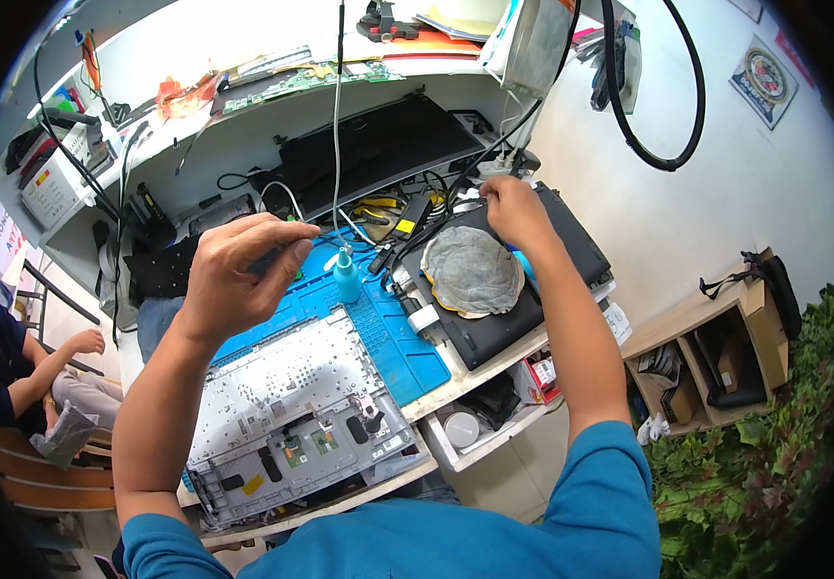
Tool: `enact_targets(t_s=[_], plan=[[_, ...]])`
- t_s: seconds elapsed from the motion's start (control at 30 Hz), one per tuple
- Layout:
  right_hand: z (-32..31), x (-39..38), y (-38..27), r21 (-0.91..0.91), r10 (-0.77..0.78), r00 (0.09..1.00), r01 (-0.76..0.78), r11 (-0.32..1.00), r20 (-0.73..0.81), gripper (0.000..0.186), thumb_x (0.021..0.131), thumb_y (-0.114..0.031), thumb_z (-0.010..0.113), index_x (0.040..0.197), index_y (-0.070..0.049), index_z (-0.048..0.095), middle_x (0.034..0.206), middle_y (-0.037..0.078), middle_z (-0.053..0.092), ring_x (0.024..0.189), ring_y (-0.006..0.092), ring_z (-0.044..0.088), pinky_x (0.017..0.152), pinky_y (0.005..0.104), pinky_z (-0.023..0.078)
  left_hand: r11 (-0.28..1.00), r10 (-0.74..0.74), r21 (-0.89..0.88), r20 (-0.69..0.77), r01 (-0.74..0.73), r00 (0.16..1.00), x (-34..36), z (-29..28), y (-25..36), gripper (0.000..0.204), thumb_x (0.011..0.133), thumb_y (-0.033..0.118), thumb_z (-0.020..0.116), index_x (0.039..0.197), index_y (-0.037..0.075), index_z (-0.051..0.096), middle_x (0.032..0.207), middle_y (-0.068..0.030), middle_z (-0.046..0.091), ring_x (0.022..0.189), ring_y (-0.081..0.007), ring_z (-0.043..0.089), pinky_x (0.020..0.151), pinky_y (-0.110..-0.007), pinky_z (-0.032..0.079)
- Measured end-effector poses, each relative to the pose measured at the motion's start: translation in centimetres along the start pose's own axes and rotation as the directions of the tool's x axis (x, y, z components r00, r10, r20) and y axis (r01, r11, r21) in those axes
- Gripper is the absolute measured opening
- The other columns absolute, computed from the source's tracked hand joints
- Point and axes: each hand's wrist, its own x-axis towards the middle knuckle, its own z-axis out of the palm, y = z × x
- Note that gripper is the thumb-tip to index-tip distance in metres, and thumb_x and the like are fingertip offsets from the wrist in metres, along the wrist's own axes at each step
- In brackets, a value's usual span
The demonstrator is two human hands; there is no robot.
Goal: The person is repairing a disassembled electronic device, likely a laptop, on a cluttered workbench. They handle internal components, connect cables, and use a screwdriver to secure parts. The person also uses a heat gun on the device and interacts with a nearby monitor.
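In the head view my left hand [234, 280] is raised over the blue mat [400, 367], left of a small teal bottle [346, 282]; its fingertips pinch together, on what I cannot make out. My right hand [515, 212] reaches to the upper part of a closed black laptop [489, 338], fingers curled by small items at its edge; what they grip is unclear. A grey round cloth pad [473, 272] lies on that laptop, below my right hand. An opened silver laptop chassis [272, 405] with screw holes lies at the front of the mat.
A dark monitor [378, 145] stands behind, under a shelf [436, 63] of boards and papers. Cables [338, 116] hang down. An open drawer [470, 444] juts out at the front. A seated person [16, 357] is at left; a wooden cubby [697, 367] and plants [745, 492] are at right.
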Motion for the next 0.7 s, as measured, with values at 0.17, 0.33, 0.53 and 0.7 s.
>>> enact_targets(t_s=[0.17,0.33,0.53,0.7], plan=[[3.4,5.7,3.2,0.020,0.053,0.963,-0.060,0.998,0.263,0.022,0.087,-0.018,0.078,0.105,-0.005,0.079,0.102,0.019,0.078,0.099,0.0334,0.074,0.089,0.0415,0.057,1.000,0.026,-0.002,-0.005,-0.026,1.000,0.2,0.5,0.2,0.013,0.091,0.003,0.077,0.103,0.003,0.078,0.082,-0.0107,0.074,0.068,-0.0209,0.071,0.062,-0.031,0.054],[6.3,8.1,3.0,0.051,0.058,0.881,-0.093,0.994,0.470,0.044,0.080,-0.036,0.091,0.110,-0.007,0.079,0.105,0.013,0.078,0.097,0.0243,0.073,0.087,0.0374,0.056,1.000,0.005,0.000,0.015,-0.005,1.000,-0.2,0.3,0.1,0.011,0.091,0.003,0.077,0.102,0.003,0.078,0.082,-0.0107,0.074,0.068,-0.0209,0.071,0.061,-0.031,0.054],[7.8,8.8,3.8,0.045,0.003,0.866,-0.030,0.999,0.499,0.038,0.079,-0.031,0.091,0.106,-0.006,0.081,0.098,0.013,0.079,0.091,0.0243,0.074,0.084,0.0373,0.056,0.999,-0.039,-0.020,0.025,0.040,0.999,-0.9,0.3,-0.5,0.009,0.091,0.004,0.077,0.101,0.003,0.078,0.082,-0.0108,0.075,0.069,-0.0202,0.072,0.062,-0.031,0.055],[9.3,8.6,4.6,0.028,0.044,0.908,-0.061,0.998,0.417,0.019,0.080,-0.011,0.079,0.099,-0.006,0.080,0.088,0.011,0.079,0.084,0.0244,0.075,0.078,0.0381,0.057,0.999,-0.033,-0.035,0.033,0.035,0.999,-1.2,0.5,-1.0,0.013,0.091,-0.001,0.075,0.103,0.001,0.079,0.082,-0.0106,0.075,0.068,-0.0176,0.071,0.062,-0.028,0.053]])
